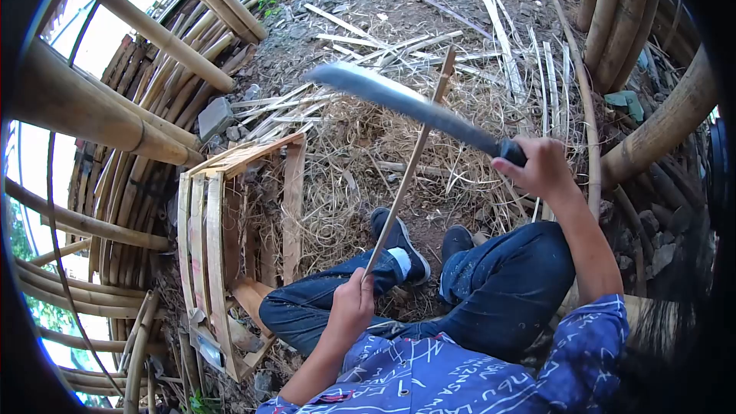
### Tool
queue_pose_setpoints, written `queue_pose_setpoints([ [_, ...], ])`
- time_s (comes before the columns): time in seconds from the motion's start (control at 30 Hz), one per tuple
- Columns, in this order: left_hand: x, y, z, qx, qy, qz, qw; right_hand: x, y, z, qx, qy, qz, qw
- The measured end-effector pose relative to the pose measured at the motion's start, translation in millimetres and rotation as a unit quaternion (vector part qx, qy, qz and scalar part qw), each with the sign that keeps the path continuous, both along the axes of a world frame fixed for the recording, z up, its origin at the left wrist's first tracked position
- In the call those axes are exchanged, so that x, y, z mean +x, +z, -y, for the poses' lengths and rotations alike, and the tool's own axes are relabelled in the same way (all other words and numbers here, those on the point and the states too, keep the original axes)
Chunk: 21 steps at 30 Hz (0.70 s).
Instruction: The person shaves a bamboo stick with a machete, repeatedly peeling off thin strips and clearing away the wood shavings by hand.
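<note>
Above your knees, your left hand (pixel 353 303) grips the lower end of a thin bamboo strip (pixel 410 165) that slants up and away. Your right hand (pixel 540 169) is closed around the handle of a machete (pixel 406 101), its blade touching the strip near its top.

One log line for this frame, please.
left hand: shut on bamboo strip | right hand: shut on machete | blade crosses strip near top

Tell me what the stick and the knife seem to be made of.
The stick in the left hand looks like split bamboo: pale tan, thin, matte. The knife in the right hand seems dull grey metal; its dark handle is unclear.
</note>
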State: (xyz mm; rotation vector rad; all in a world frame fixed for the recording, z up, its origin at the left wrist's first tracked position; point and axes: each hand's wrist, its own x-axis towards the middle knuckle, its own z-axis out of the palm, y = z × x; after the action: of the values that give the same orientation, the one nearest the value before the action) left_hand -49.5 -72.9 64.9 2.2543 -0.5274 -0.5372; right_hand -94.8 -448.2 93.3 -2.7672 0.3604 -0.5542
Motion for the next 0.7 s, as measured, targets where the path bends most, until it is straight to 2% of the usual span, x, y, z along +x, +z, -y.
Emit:
queue_pose_setpoints([
  [0.07, 2, 2, 7, -0.017, -0.007, 0.0, 1.0, 3, 7, -13, -0.005, 0.081, 0.006, 0.997],
  [0.1, 2, 3, 9, -0.034, -0.018, -0.003, 0.999, 7, 10, -18, -0.004, 0.081, 0.007, 0.997],
  [0.17, 2, 3, 9, -0.03, -0.022, 0.009, 0.999, 10, 12, -27, -0.084, 0.127, -0.015, 0.988],
  [0.23, 0, 1, 2, -0.026, -0.028, 0.02, 0.999, 11, 11, -21, -0.086, 0.115, -0.027, 0.989],
  [0.3, -5, -4, -12, -0.009, -0.019, 0.006, 1.0, 14, 3, -4, -0.025, 0.035, 0.039, 0.998],
  [0.33, -9, -4, -16, -0.008, -0.02, 0.004, 1.0, 14, -8, 10, 0.022, -0.032, 0.029, 0.999],
  [0.43, -16, -3, -24, 0.004, -0.04, 0.001, 0.999, 2, -12, 27, -0.015, -0.066, -0.027, 0.997],
  [0.47, -16, -8, -26, 0.011, -0.037, -0.01, 0.999, 0, -10, 25, -0.047, -0.069, -0.034, 0.996],
  [0.6, -15, -17, -30, 0.007, -0.045, -0.016, 0.999, -5, -9, 15, -0.058, -0.05, -0.031, 0.997],
  [0.7, -13, -8, -22, 0.013, -0.046, -0.01, 0.999, -2, 6, -3, -0.101, 0.041, -0.041, 0.993],
])
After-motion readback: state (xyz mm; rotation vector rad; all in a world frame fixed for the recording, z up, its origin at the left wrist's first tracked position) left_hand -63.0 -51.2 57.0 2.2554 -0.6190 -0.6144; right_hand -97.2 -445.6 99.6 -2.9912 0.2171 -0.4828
